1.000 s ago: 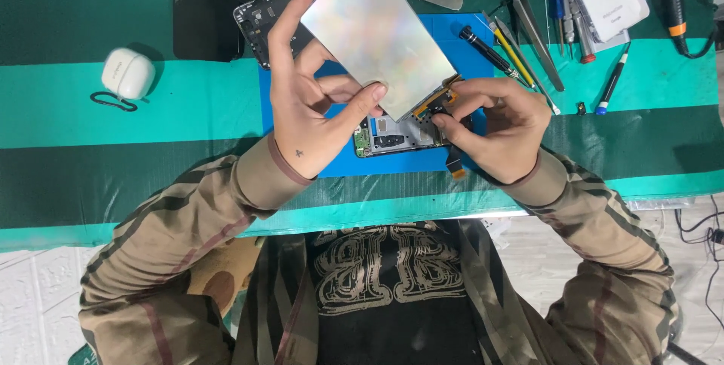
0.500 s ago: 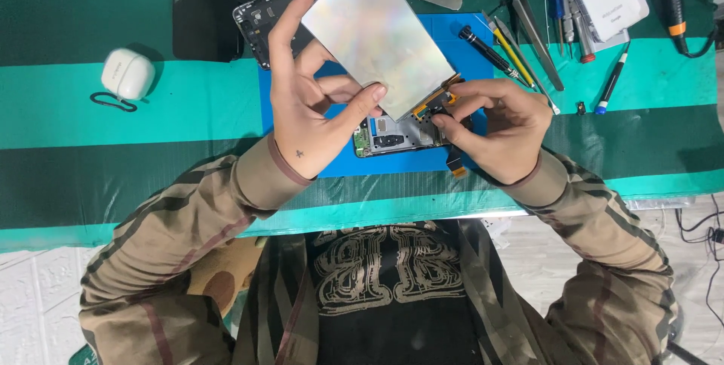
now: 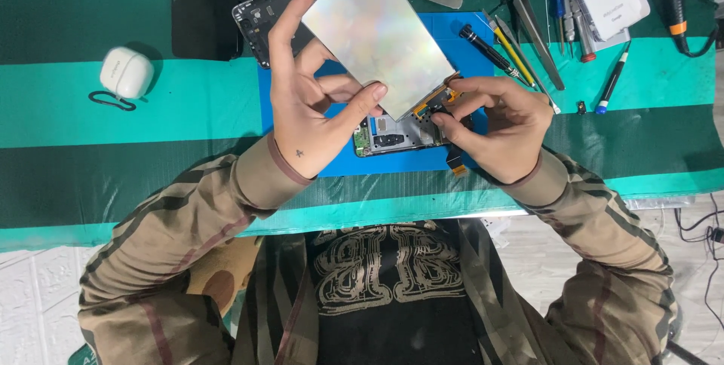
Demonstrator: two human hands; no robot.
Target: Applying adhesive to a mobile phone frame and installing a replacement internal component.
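Over blue mat [image 3: 332, 161] — hands on phone assy [image 3: 392, 135]

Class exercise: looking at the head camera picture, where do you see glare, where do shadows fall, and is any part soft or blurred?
Head view: even overhead light; pale, rainbow-tinged sheen washes the silver panel tilted up by the left hand; soft shadow beside the white earbud case; the right hand and opened phone are sharp; no evident motion blur.
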